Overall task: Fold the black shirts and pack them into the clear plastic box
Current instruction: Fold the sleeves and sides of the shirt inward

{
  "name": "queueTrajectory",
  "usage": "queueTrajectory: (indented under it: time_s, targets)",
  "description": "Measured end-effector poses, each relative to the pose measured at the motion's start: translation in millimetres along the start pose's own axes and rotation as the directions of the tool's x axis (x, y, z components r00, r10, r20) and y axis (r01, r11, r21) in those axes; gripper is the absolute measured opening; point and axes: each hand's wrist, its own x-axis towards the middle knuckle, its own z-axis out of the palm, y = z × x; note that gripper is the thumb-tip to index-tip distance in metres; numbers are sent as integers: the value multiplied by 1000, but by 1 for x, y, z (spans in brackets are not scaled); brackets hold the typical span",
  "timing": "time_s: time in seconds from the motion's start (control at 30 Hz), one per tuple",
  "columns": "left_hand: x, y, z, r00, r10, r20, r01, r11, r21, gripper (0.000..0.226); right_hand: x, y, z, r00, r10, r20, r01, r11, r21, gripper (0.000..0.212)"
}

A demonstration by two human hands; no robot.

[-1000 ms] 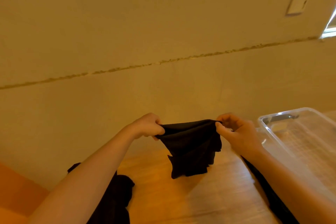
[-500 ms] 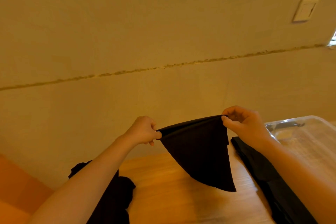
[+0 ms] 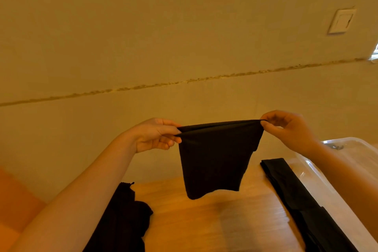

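Your left hand (image 3: 155, 135) and right hand (image 3: 290, 129) each pinch a black shirt (image 3: 216, 159) above the tabletop (image 3: 204, 227); folded shirt (image 3: 302, 200) and clear plastic box (image 3: 347, 170) at 4 o'clock, crumpled shirts (image 3: 122, 221) at 7.

Below the fingers (image 3: 163, 145) bare worktop (image 3: 204, 221) lay open between a crumpled black pile (image 3: 122, 221) and a folded shirt (image 3: 302, 200) beside the box (image 3: 347, 145).

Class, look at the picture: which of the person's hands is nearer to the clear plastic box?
Right. The right hand pinches the held black shirt just left of and above the clear plastic box; the left hand pinches the shirt's far corner.
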Motion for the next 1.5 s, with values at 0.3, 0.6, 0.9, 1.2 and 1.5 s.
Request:
queueTrajectory:
  time_s: [0.3, 0.6, 0.9, 1.2, 1.5]
  targets:
    - [-23, 14, 12, 992, 123, -37, -124, 992, -5, 19, 1, -9, -9, 993, -14, 121, 12, 1000, 16, 14]
    - [-7, -4, 17, 881, 385, -276, -207, 836, 508, 14, 10, -10, -1, 982, 16, 186, -7, 999, -49, 14]
    - [48, -2, 0, 788, 576, -215, -86, 449, 889, 13, 61, -8, 12, 980, 58, 188, -14, 973, -229, 11]
    - [34, -5, 4, 657, 702, -275, -250, 547, 799, 12, 49, -7, 19, 995, 6, 99, 10, 988, -157, 11]
    - [-16, -214, 65, 908, 419, -23, -228, 538, 812, 18, -141, 88, 62, 935, 17, 355, 71, 970, -233, 21]
